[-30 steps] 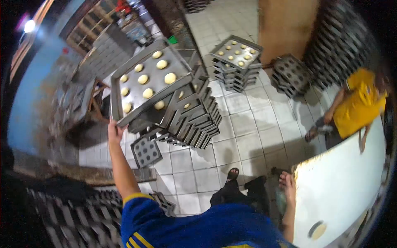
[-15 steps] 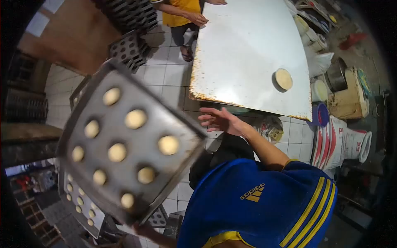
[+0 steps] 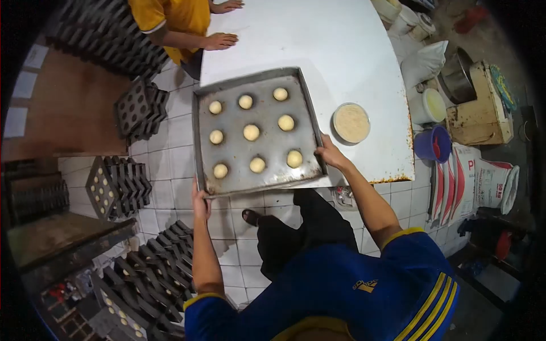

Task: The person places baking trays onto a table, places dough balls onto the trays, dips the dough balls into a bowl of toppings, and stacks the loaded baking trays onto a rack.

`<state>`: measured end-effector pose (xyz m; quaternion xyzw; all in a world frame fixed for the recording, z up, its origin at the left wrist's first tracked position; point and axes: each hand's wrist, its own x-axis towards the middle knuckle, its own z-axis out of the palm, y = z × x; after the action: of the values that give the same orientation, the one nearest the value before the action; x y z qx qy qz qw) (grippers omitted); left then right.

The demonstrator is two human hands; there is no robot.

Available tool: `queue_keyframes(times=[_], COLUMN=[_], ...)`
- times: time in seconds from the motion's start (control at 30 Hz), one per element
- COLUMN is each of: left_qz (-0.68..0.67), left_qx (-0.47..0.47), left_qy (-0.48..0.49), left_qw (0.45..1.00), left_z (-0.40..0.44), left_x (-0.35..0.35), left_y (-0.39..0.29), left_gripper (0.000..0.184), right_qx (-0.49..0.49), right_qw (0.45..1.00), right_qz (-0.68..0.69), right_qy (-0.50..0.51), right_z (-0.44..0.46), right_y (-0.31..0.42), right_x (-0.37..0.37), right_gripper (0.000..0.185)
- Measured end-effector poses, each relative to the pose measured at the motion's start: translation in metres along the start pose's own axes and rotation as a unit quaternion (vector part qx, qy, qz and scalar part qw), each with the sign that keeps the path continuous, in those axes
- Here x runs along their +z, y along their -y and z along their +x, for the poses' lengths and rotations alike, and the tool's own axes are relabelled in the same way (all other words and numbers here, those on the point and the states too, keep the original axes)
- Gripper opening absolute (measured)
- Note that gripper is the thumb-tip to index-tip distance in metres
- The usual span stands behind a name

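Note:
A dark metal baking tray [image 3: 263, 153] with several pale round dough balls [image 3: 251, 133] on it is between my hands. My left hand [image 3: 201, 204] is closed on its near left corner. At the right side wall, near the front corner, my right hand [image 3: 331, 152] grips the rim. The tray overlaps the near left part of the white table [image 3: 364, 68]; I cannot tell whether it touches the surface. Just right of the tray, a round tub of pale crumbs [image 3: 351, 123] stands on the table.
A person in a yellow shirt [image 3: 185, 23] rests both hands on the table's far left edge. Stacked trays [image 3: 153, 267] stand on the left floor, with more dark pans [image 3: 136, 108] behind. Along the right are a purple bucket [image 3: 429, 143], a white bucket [image 3: 427, 106] and printed sacks [image 3: 475, 182].
The tray has swung from the left to the front, over the table's near edge. My right hand, open and free before, now grips its right side. My view has turned with it.

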<state>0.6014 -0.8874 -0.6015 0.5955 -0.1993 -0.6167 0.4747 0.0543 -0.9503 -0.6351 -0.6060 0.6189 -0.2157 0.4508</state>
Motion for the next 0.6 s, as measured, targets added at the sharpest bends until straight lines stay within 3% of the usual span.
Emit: queue_keyframes(times=[0.1,0.17,0.23,0.27,0.33,0.4,0.47,0.53,0.6], left_qz=[-0.022,0.087,0.229,0.229,0.297,0.313,0.332,0.262,0.227], left_qx=[0.002,-0.009,0.066,0.058,0.090,0.099,0.111,0.233,0.223], left_qy=[-0.041,-0.050,-0.069,-0.066,-0.082,-0.091,-0.101,-0.247,-0.286], left_qw=[0.999,0.995,0.969,0.969,0.947,0.940,0.931,0.903,0.904], left_z=[0.058,0.067,0.094,0.100,0.093,0.077,0.068,0.059,0.038], left_x=[0.007,0.016,0.010,0.017,0.026,0.044,0.047,0.041,0.030], left_y=[0.024,0.015,0.021,0.023,0.013,0.004,0.005,0.024,0.066], left_gripper=[0.098,0.095,0.091,0.091,0.082,0.077,0.071,0.055,0.048], right_qx=[-0.027,-0.010,0.005,0.013,0.051,0.075,0.075,0.025,0.014], right_qw=[0.998,0.997,0.992,0.992,0.990,0.963,0.957,0.963,0.954], right_qz=[-0.033,-0.074,-0.127,-0.129,-0.025,-0.100,-0.150,-0.218,-0.267], right_qy=[-0.052,-0.028,0.008,0.010,-0.128,-0.241,-0.236,-0.158,-0.138], right_z=[0.021,0.022,0.021,0.019,0.007,0.006,0.012,0.024,0.037], right_y=[-0.005,0.003,0.017,0.022,0.030,0.027,0.017,0.002,-0.005], right_x=[-0.013,-0.025,-0.057,-0.078,-0.114,-0.146,-0.154,-0.155,-0.148], right_gripper=[0.080,0.064,0.039,0.039,0.030,0.025,0.025,0.024,0.023])
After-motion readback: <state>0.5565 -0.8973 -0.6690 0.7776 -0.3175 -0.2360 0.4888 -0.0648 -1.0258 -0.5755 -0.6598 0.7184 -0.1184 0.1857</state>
